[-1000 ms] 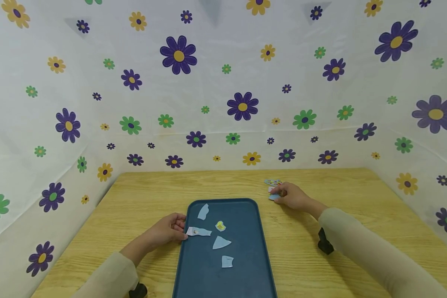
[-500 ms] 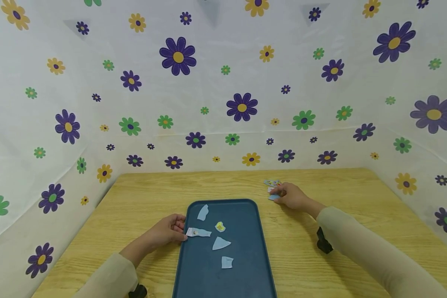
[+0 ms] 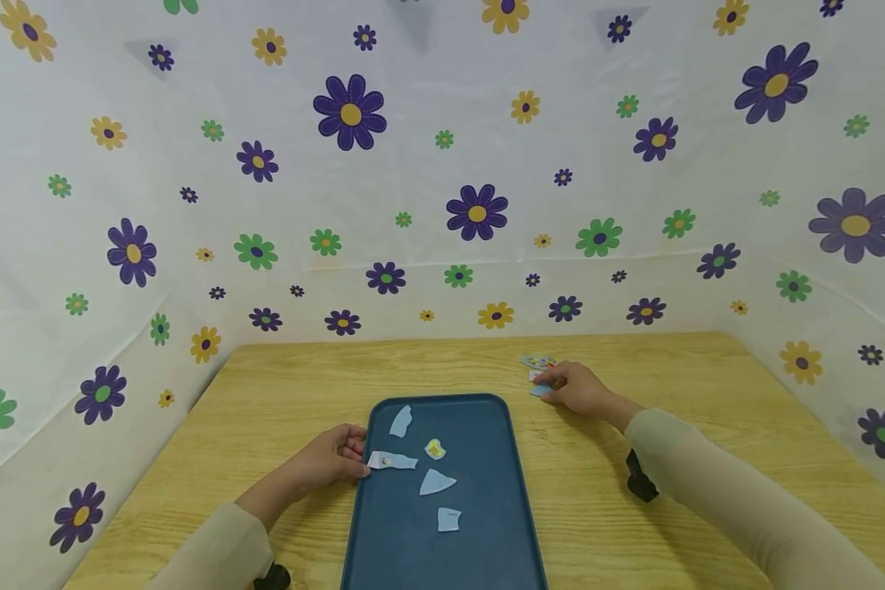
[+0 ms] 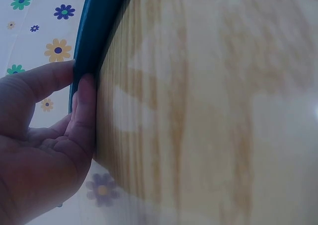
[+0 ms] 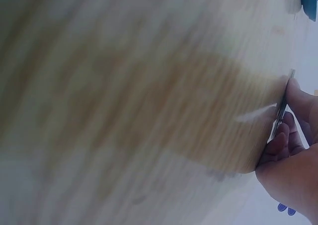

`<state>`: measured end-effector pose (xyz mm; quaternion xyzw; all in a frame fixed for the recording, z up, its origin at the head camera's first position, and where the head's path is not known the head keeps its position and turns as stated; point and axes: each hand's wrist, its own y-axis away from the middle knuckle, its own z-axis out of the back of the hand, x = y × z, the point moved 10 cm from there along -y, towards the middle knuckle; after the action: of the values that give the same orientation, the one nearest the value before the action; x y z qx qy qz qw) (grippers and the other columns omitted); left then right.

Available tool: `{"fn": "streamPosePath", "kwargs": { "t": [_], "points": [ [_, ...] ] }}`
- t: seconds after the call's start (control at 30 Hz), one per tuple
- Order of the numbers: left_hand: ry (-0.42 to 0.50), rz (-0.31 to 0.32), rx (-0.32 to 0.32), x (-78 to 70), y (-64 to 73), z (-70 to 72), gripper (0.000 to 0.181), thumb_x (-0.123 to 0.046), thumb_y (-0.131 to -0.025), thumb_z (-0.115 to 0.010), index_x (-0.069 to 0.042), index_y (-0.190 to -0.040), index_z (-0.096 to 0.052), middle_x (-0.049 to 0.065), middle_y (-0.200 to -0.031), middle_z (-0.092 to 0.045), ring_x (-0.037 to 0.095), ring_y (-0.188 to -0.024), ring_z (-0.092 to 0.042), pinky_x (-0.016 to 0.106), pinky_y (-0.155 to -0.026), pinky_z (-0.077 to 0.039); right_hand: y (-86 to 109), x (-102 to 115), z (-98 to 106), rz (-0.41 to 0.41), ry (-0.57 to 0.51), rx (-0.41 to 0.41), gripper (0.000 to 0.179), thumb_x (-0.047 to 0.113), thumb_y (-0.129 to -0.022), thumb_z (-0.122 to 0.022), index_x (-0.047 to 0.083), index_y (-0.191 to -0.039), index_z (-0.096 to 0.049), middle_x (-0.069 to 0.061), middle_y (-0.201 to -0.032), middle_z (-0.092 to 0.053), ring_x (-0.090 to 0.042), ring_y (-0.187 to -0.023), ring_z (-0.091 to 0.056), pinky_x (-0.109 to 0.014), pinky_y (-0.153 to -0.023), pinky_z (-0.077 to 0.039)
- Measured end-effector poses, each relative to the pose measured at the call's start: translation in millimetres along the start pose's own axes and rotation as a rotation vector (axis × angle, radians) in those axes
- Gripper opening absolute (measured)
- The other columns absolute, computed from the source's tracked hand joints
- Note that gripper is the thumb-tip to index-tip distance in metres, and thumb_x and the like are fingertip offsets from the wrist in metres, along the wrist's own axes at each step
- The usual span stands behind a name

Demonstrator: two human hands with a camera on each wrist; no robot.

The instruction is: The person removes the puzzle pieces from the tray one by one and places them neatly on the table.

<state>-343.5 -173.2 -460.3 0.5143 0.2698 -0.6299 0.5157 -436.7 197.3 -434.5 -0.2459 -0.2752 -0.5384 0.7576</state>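
Observation:
My left hand is at the left rim of a dark blue tray, thumb on top and fingers at the outer side. The left wrist view shows this left hand pinching the rim. On the tray lie several thin, irregular flat pieces: light blue ones such as a curved piece, a wedge and a squarish piece, a long patterned strip, and a yellow-and-white piece. Beyond the tray's far right corner, my right hand pinches a flat light blue piece.
A colourful patterned piece and a small whitish piece lie right by the right fingertips. The wooden table is bordered on the back and both sides by a white flowered sheet.

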Motion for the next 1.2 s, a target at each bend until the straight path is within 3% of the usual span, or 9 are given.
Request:
{"fn": "streamPosePath", "kwargs": {
  "t": [0.57,0.7,0.8,1.03,1.2],
  "points": [
    [-0.001,0.004,-0.003,0.7,0.1,1.0,0.062,0.007,-0.079,-0.075,0.012,-0.132,-0.042,0.015,-0.1,-0.052,0.023,-0.085,-0.052,0.03,-0.073,-0.049,4.1,5.1,3.5,-0.009,0.0,-0.014,0.027,0.004,-0.087,-0.071,-0.001,-0.114,-0.07,-0.012,-0.1,-0.06,-0.021,-0.078,-0.048,-0.034,-0.069,-0.041],
    [0.003,-0.001,0.004,0.0,0.5,0.3,0.062,0.007,-0.079,-0.074,0.012,-0.132,-0.042,0.015,-0.1,-0.051,0.022,-0.085,-0.052,0.029,-0.073,-0.049,4.0,5.5,4.2,-0.013,-0.018,-0.007,0.029,0.003,-0.087,-0.071,-0.001,-0.116,-0.069,-0.011,-0.091,-0.056,-0.018,-0.069,-0.045,-0.031,-0.062,-0.039],
    [0.007,-0.002,0.013,-0.2,0.9,-0.2,0.063,0.008,-0.079,-0.073,0.013,-0.133,-0.041,0.015,-0.101,-0.051,0.022,-0.085,-0.052,0.029,-0.072,-0.049,2.8,3.8,2.7,-0.029,-0.056,0.01,0.03,0.003,-0.088,-0.069,-0.001,-0.118,-0.068,-0.015,-0.096,-0.057,-0.018,-0.065,-0.046,-0.029,-0.057,-0.039],
    [0.008,0.009,0.007,1.3,0.9,-0.1,0.062,0.009,-0.079,-0.072,0.013,-0.133,-0.041,0.015,-0.101,-0.05,0.022,-0.086,-0.051,0.03,-0.071,-0.049,3.3,3.4,0.2,-0.071,-0.118,0.026,0.033,0.008,-0.092,-0.067,0.001,-0.124,-0.065,-0.022,-0.123,-0.055,-0.029,-0.101,-0.053,-0.034,-0.074,-0.047],
    [0.006,0.009,0.001,0.7,0.9,0.8,0.062,0.008,-0.08,-0.073,0.012,-0.133,-0.041,0.015,-0.101,-0.051,0.023,-0.085,-0.051,0.03,-0.071,-0.05,7.5,15.3,-3.3,-0.08,-0.17,0.024,0.035,0.01,-0.093,-0.065,0.001,-0.127,-0.062,-0.021,-0.123,-0.055,-0.031,-0.102,-0.052,-0.038,-0.077,-0.048]
  ]
}}
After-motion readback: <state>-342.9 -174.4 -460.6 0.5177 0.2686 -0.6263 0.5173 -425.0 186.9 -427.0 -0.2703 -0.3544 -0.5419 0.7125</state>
